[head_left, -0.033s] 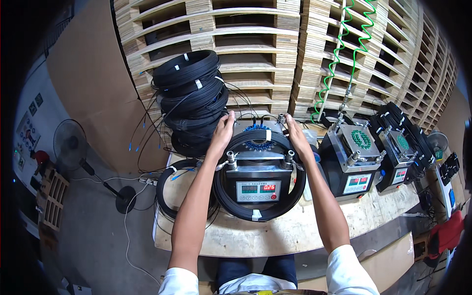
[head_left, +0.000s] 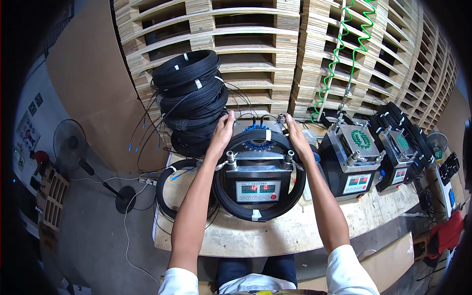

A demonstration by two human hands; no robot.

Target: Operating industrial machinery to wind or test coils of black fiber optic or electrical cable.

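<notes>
A black bench machine with a metal top, which looks like a fiber connector polishing machine [head_left: 255,167], stands in front of me. Blue connectors [head_left: 260,129] form a ring on its top plate. A coil of black cable [head_left: 256,215] with white tape loops around its front, leaning on the near corner posts. My left hand [head_left: 222,132] grips the machine's far left corner, its fingertips partly hidden. At the far right corner, beside a metal knob [head_left: 281,118], my right hand [head_left: 297,134] holds the other side. The display [head_left: 258,191] shows lit red digits.
A tall stack of black cable coils [head_left: 189,101] rises at the back left; another coil [head_left: 164,189] lies below it. Two similar machines [head_left: 361,142] with green rings stand to the right. Wooden pallets [head_left: 260,39] back the table [head_left: 221,241]. A fan [head_left: 71,142] stands left.
The red digits on the machine's display have changed, with the left readout now lit. My hands and the cable coil have stayed in place.
</notes>
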